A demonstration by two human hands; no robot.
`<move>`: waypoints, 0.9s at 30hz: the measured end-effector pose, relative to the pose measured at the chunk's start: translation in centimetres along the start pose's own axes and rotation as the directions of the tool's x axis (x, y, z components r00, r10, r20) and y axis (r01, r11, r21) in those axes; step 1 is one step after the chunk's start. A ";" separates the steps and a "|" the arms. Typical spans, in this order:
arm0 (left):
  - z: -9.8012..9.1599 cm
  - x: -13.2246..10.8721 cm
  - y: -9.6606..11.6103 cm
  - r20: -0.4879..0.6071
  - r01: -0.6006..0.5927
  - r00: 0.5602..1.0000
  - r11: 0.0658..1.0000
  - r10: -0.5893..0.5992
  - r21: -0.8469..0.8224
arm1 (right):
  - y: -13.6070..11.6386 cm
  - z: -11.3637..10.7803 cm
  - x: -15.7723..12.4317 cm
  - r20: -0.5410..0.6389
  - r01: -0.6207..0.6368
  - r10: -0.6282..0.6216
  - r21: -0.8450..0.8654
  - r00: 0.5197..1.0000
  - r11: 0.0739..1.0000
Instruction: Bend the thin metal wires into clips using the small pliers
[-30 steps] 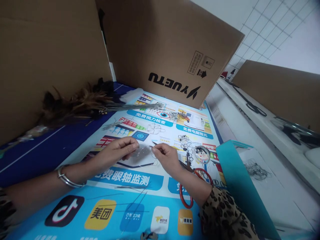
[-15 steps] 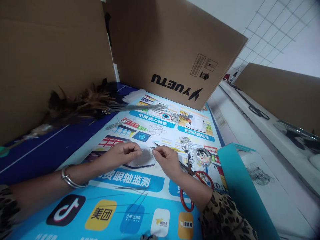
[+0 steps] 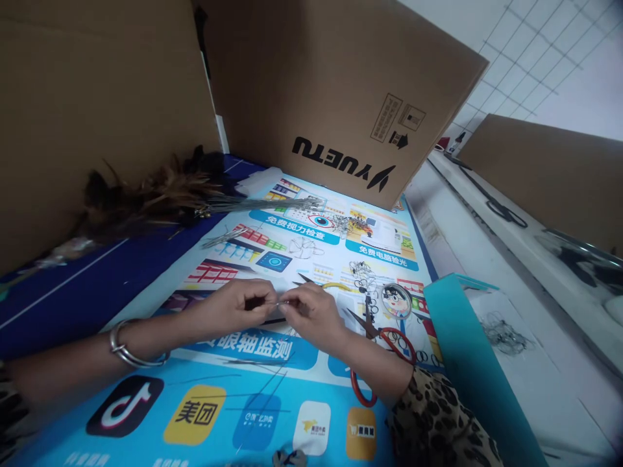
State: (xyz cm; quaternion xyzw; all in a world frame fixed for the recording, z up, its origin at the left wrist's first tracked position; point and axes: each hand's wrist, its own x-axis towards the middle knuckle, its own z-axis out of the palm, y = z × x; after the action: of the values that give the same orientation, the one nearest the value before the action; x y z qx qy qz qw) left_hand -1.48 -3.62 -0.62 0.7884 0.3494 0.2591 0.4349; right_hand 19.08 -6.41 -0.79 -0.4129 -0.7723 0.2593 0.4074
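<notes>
My left hand (image 3: 243, 303) is pinched closed, thumb against fingers, over the printed sheet. Its fingertips meet those of my right hand (image 3: 314, 314), also in a pinch. A short bit of thin wire (image 3: 279, 303) shows between the two pinches; the rest of it is hidden or too fine to follow. Right of my right hand lie red-handled scissors (image 3: 370, 331) with their blades apart. Just beyond that hand, a pointed tool with a yellow handle (image 3: 335, 285) is partly covered. Several straight wires (image 3: 253, 362) are scattered on the sheet nearer to me.
Bent wire pieces (image 3: 360, 275) and a round tin with a cartoon face (image 3: 396, 301) lie at right. A teal box (image 3: 462, 344) stands beside them. Farther back are a wire bundle (image 3: 272, 203), brown feathers (image 3: 165, 188) and a tall cardboard panel (image 3: 341, 84).
Both hands have come together; the gap between them, where a thin wire showed, has closed. My right hand moved left. The view shifted slightly.
</notes>
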 end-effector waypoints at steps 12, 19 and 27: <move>0.7 -0.2 -0.3 -0.259 0.085 0.961 0.995 -0.097 -0.057 | 0.2 -0.2 -0.1 -0.027 -0.266 0.266 0.011 0.964 0.964; 0.5 0.1 0.2 -0.181 0.174 0.961 0.965 -0.210 -0.194 | 0.0 -0.7 -0.3 0.051 -0.360 0.360 0.006 0.932 0.933; 0.5 0.2 -0.5 -0.169 0.116 0.977 0.990 -0.129 -0.086 | 0.5 -0.3 -0.5 0.016 -0.392 0.392 0.026 0.920 0.920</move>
State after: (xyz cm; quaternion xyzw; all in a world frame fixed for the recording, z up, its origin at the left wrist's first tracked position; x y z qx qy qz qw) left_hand -1.15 -3.54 -1.33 0.7227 0.4239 0.3127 0.4474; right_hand 19.74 -6.49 -1.20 -0.5517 -0.6726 0.3486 0.3490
